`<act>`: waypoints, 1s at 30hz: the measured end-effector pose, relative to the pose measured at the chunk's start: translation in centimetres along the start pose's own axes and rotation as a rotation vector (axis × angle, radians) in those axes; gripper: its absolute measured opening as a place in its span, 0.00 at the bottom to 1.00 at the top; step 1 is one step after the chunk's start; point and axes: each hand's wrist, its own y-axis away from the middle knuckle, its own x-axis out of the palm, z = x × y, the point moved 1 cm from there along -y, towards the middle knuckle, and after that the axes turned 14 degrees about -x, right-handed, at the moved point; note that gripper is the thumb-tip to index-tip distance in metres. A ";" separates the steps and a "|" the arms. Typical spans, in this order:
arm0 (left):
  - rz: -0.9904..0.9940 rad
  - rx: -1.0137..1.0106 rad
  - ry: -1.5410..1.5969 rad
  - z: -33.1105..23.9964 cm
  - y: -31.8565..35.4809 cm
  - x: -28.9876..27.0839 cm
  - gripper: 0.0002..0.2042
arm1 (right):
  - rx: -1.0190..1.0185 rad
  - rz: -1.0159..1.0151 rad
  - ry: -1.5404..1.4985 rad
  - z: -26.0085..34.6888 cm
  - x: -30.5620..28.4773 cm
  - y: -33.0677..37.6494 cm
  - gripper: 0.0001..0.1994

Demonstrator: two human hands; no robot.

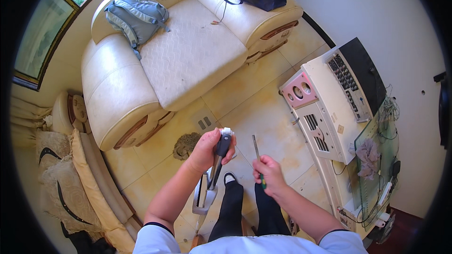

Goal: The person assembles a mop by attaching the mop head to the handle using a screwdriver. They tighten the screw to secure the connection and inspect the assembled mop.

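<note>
Head view: my left hand [205, 151] has its fingers wrapped round a dark-handled tool [221, 146], white end up, shaft hanging below; I'd guess this leaves that end exposed. My right hand [270, 174] has fingers closed on a green-handled blade [256, 146], tip up, apart from the tool, presumably leaving the metal free. Both sit over tiled floor [245, 113], between armchair [188, 61] and cabinet [325, 94], probably for elbow room.

From my end I can read no words, numbers or signs. A small tan diamond [340, 128] sits like a label on the pale cabinet [325, 106], too small to make out.
</note>
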 end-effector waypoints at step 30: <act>-0.953 -0.504 -0.675 36.8 17.3 -18.9 0.24 | -0.140 -0.186 0.059 -13.1 7.1 -6.9 0.13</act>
